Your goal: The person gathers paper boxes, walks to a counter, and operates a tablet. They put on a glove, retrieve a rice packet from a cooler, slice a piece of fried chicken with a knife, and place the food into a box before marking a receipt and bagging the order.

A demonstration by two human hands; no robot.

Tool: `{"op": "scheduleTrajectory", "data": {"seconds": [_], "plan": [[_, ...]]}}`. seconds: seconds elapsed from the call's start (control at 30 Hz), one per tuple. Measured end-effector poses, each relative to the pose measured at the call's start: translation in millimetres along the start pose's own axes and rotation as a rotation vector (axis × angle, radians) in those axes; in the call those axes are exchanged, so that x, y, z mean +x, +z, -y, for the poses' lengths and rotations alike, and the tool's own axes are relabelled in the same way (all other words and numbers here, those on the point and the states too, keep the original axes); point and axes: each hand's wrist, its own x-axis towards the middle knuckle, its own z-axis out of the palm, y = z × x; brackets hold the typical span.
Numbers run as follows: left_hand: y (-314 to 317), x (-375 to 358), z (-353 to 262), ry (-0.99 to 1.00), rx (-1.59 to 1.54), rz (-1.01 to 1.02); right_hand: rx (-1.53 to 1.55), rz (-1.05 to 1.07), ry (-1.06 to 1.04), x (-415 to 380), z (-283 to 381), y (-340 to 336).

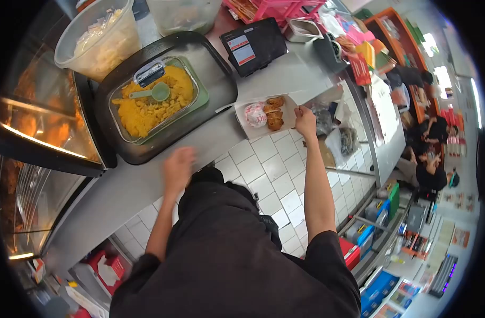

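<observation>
The right hand (306,123) grips the side edge of an open paper box (290,112). The left hand (179,168) is at the front edge of the metal counter (216,137), near the black tray (217,62); motion blur obscures its fingers, so its opening cannot be determined. The paper box is located at the counter edge, partly over the tiled floor (274,167) in view. It contains a paper-wrapped round item (255,115) and, beside it, browned food pieces (275,114). Inside the black tray, a rectangular container (202,96) holds yellow food (142,117), with a green scoop (160,91) resting on the food. Beyond the paper box stands a black tablet (274,40).
</observation>
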Motion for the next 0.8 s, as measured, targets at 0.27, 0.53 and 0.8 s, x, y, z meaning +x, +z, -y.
{"op": "scheduleTrajectory", "data": {"seconds": [0.27, 0.53, 0.8], "plan": [[203, 94, -103, -0.112, 0.237, -0.108, 0.157, 0.493, -0.061, 112, -41, -16], [273, 107, -98, -0.121, -0.057, -0.573, 0.339, 0.774, -0.049, 168, -57, -20], [302, 110, -95, -0.096, -0.043, -0.787, 0.572, 1.063, 0.039, 189, -65, -27]]}}
